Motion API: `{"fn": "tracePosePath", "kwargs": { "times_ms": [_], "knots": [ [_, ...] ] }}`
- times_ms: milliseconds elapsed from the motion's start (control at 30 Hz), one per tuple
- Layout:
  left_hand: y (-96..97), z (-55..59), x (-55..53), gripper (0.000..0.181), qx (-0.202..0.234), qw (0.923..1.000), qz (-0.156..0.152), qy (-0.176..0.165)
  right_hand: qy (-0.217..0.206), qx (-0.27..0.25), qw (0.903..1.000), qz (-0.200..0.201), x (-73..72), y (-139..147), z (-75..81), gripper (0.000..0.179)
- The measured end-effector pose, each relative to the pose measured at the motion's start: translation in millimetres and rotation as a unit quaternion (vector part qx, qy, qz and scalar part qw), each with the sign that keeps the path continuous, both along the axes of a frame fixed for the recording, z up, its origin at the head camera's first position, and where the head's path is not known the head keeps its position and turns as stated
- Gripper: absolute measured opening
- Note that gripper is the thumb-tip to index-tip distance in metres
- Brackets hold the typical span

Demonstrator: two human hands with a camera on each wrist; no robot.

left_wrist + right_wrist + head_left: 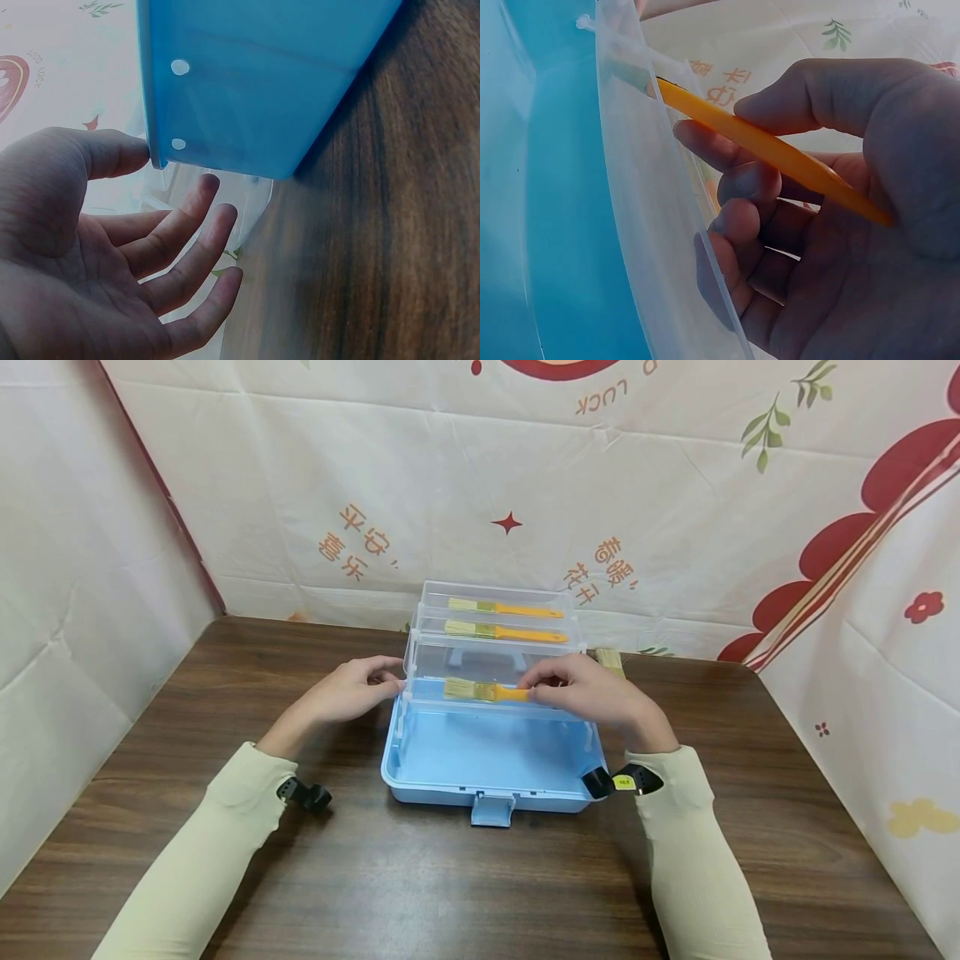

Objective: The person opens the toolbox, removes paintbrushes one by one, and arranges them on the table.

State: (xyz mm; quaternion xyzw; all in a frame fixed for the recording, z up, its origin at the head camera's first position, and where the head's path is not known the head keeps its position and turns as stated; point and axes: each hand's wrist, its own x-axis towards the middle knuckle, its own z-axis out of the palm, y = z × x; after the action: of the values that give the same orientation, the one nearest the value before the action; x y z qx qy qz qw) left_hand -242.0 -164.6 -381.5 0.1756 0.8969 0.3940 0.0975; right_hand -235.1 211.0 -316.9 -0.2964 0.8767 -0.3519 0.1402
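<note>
Brushes (504,609) in upper trays, loose brush (609,660) behind toolbox (420,777)

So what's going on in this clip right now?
A person has an open blue tiered box on a wooden table. The right hand pinches the orange handle of a brush over the lowest clear tray. The left hand touches the box's left side. Two more brushes lie in the upper trays.
</note>
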Motion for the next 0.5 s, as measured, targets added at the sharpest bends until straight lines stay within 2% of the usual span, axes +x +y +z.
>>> {"fn": "tracePosePath", "kwargs": {
  "times_ms": [500],
  "knots": [
    [0.1,0.7,1.0,0.059,-0.001,1.0,0.0,0.002,-0.007,0.008,0.9996,-0.025,1.0,0.2,1.0,0.019]
  ]
}}
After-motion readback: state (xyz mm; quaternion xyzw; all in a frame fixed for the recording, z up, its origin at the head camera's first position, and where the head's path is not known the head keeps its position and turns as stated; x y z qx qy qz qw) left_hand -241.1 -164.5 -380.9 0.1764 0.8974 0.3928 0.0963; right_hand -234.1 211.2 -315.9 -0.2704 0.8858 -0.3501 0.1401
